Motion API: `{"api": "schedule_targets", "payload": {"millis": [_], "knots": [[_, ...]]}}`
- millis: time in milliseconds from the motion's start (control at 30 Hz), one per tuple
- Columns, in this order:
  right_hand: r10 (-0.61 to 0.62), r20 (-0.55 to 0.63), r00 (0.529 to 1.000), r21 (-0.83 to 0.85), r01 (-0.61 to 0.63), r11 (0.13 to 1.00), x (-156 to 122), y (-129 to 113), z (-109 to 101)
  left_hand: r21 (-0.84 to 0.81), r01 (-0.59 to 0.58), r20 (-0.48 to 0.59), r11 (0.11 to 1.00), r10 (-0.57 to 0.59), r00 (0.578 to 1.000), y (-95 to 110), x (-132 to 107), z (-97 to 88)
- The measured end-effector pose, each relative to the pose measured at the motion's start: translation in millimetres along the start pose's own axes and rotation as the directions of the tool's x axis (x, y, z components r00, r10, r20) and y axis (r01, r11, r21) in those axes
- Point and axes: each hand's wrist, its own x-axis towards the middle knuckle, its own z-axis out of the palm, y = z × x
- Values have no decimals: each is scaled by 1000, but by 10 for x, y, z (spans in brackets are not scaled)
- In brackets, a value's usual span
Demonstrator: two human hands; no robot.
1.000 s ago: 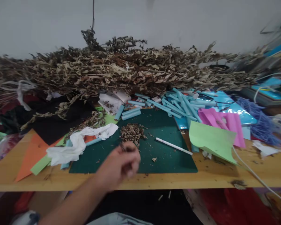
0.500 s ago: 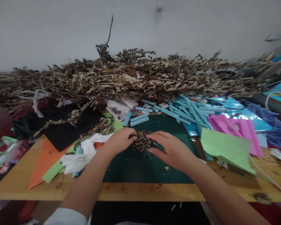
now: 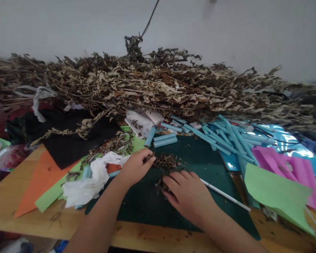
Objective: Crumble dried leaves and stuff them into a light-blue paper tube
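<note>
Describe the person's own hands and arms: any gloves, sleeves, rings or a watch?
The left hand and right hand are both bare, with no gloves. No ring, watch or bracelet shows on the fingers or wrists. The forearms are uncovered as far as the picture's lower edge, so no sleeve is in view. No markings or cables show on them.

Two hands (image 3: 136, 169) (image 3: 190, 196), one white stick (image 3: 225, 195), one green mat (image 3: 200, 154).
</note>
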Motion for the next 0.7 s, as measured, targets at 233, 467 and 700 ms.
{"api": "schedule_targets", "payload": {"millis": [233,467,700], "knots": [[-166,-301,939,18,180,984,-340,-127,180,73,-79,92,994,72,993,-8,-4,40],[-224,-336,915,81,265,961,-541,91,153,257,-281,318,925,193,928,19,-65,110],[165,-260,951,374,-58,925,-163,597,50,244,-310,478,919,164,863,20,-104,94]]}}
